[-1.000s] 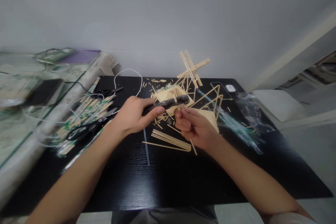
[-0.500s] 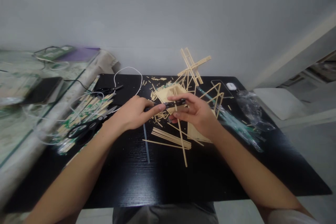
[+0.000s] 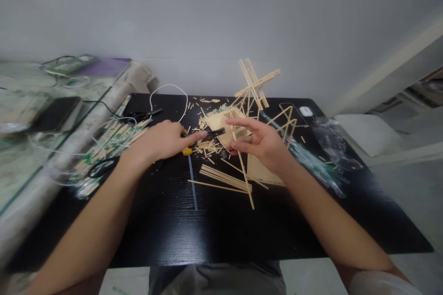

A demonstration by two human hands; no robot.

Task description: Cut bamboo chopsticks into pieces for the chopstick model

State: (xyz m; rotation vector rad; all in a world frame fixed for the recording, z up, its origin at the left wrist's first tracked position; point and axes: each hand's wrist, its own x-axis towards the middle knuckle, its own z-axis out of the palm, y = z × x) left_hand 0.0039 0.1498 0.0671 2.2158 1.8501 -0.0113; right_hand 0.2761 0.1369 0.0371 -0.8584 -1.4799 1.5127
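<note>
My left hand (image 3: 166,140) is closed around a slim black tool (image 3: 216,132) that points right; its exact kind is unclear. My right hand (image 3: 258,140) pinches a thin wooden stick (image 3: 243,166), which slants down toward me. The tool's tip stops short of the stick. Beneath my left hand a yellow object (image 3: 187,151) partly shows, with a translucent bluish stick (image 3: 193,184) running from it toward me. Several loose wooden sticks (image 3: 223,177) lie just in front of my hands. Beyond them are a pale wooden piece (image 3: 218,120) and scattered offcuts (image 3: 209,147).
A crossed wooden stick frame (image 3: 254,84) rises at the back, with triangular stick frames (image 3: 290,122) to its right. Packaged sticks (image 3: 107,143) and black scissors handles (image 3: 102,167) lie left. At right are clear plastic wrapping (image 3: 332,140) and a white case (image 3: 306,111).
My left hand has drawn the black tool left, away from the wooden stick. The stick stays in my right hand, its near end swung slightly right. The yellow object has come into view.
</note>
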